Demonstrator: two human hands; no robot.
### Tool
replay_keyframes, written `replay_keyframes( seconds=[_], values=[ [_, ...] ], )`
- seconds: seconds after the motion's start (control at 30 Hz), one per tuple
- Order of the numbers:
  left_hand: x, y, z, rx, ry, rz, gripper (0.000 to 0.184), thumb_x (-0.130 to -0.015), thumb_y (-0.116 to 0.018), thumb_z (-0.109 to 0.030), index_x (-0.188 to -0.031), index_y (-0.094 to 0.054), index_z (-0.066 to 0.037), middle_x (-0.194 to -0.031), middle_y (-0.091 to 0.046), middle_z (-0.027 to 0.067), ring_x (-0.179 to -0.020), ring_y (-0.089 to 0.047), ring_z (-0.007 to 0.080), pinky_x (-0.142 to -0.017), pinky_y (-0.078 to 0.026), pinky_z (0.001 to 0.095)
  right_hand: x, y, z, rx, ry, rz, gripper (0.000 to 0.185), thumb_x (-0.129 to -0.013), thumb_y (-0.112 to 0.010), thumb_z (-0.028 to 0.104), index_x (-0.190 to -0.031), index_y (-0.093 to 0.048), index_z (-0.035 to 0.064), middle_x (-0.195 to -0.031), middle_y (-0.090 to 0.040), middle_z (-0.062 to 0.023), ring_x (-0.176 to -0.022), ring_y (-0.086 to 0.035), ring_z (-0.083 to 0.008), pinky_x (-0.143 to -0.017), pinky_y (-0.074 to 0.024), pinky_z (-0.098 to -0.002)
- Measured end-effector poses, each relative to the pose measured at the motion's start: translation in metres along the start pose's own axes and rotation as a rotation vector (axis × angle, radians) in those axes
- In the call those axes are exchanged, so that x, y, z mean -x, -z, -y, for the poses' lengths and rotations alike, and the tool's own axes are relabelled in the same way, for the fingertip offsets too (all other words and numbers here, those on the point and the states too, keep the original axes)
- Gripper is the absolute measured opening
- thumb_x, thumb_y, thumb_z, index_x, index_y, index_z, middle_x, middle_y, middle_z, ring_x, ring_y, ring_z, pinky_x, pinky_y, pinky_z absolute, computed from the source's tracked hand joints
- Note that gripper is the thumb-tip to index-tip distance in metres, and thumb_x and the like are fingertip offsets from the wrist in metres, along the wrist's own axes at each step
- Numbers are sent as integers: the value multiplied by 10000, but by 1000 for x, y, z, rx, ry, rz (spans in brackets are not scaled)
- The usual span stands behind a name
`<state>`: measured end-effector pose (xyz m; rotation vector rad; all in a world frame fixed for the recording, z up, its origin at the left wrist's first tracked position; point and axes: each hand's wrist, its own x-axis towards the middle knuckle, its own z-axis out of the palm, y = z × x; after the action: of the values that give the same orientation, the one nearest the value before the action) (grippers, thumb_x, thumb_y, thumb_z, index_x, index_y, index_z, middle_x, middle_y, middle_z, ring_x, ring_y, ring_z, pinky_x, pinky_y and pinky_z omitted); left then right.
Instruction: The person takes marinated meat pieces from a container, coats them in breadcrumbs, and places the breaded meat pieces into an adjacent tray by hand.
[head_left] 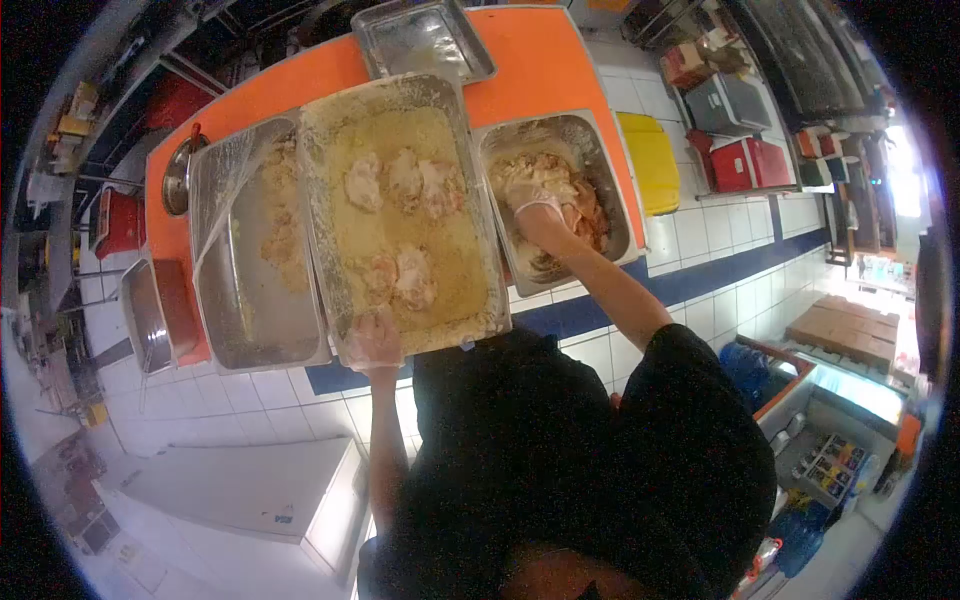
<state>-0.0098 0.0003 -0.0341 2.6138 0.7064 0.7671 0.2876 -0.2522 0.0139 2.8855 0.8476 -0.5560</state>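
Observation:
My right hand [541,218], in a clear glove, reaches into a deep metal pan of wet, battered meat [585,205]; its fingers are hidden in the food. At the near left corner of the large tray of yellowish flour [400,235] is my left hand [375,342], also gloved, its fingers too blurred to make out. Several coated pieces of meat [363,183] lie in the flour in two groups. Left of this tray stands a metal tray partly covered with clear plastic [235,290], with crumbly bits along its right side.
The trays stand on an orange table [530,50]. An empty-looking metal tray [420,42] lies at the far edge, a round metal pot [178,180] at the left. Beyond the table's right edge is a yellow bin [648,165]. A white chest [240,490] stands at the lower left.

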Motion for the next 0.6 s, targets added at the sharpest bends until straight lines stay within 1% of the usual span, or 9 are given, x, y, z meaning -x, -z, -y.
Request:
replay_keyframes(
  seconds=[0.1,0.13,0.2,0.23,0.3,0.33,0.37,0.4,0.6],
  values=[
    [-11,14,-19,125,169,171,221,-835,-630,-288,-784,-685,-80,-862,-679,122,-750,-644,319,-970,-430,452,17,37,0,30,115,152,161,-834,-577,102,-894,-715,43,-925,-702,-167,-863,-686,-319,-740,-544,-416],
    [-13,11,-21,92,124,109,217,-830,-634,-290,-769,-676,-86,-839,-674,110,-731,-640,314,-943,-443,450,15,33,-3,38,159,205,161,-831,-576,97,-892,-716,45,-930,-702,-163,-863,-684,-317,-749,-542,-419],
    [-16,6,-24,11,50,-8,214,-821,-642,-295,-739,-659,-98,-792,-664,86,-695,-632,305,-890,-468,447,-4,-12,-32,91,319,101,193,-809,-584,109,-937,-723,68,-1010,-683,-167,-986,-630,-306,-881,-491,-428],
    [-17,6,-22,-41,15,-63,215,-816,-646,-298,-724,-651,-104,-769,-659,74,-677,-628,300,-863,-480,445,8,-14,-47,-35,459,-99,236,-798,-596,127,-999,-712,88,-1082,-655,-167,-1049,-587,-297,-935,-450,-422],
    [-19,13,-20,-120,-1,-119,216,-812,-650,-300,-709,-642,-110,-746,-655,62,-658,-624,296,-836,-493,443,15,2,-74,-236,538,-172,370,-783,-607,180,-1147,-657,131,-1214,-595,-149,-1156,-513,-284,-1021,-380,-412],
    [-24,22,-25,-161,1,-25,196,-808,-659,-289,-716,-649,-116,-735,-654,67,-651,-626,292,-737,-506,430,12,14,-84,-298,477,-41,456,-781,-608,214,-1233,-613,154,-1274,-563,-131,-1199,-482,-280,-1053,-351,-408],
    [-28,30,-31,-198,2,71,176,-804,-667,-278,-723,-655,-122,-725,-654,71,-643,-629,288,-639,-518,417,16,17,-98,-105,550,-138,475,-804,-588,241,-1271,-579,156,-1301,-548,-103,-1214,-476,-280,-1070,-337,-410],
    [-33,35,-34,-215,20,77,176,-804,-667,-278,-723,-655,-122,-725,-654,71,-643,-629,288,-639,-518,417,20,21,-102,86,617,-239,495,-827,-568,269,-1309,-544,158,-1328,-534,-75,-1229,-469,-281,-1086,-323,-412],
    [-43,46,-49,-48,88,70,202,-811,-691,-314,-802,-726,-115,-770,-675,137,-701,-647,321,-648,-517,439,36,40,-81,-218,330,-99,419,-861,-600,170,-1263,-552,61,-1262,-568,-90,-1182,-505,-280,-1064,-364,-379]
  ],
)
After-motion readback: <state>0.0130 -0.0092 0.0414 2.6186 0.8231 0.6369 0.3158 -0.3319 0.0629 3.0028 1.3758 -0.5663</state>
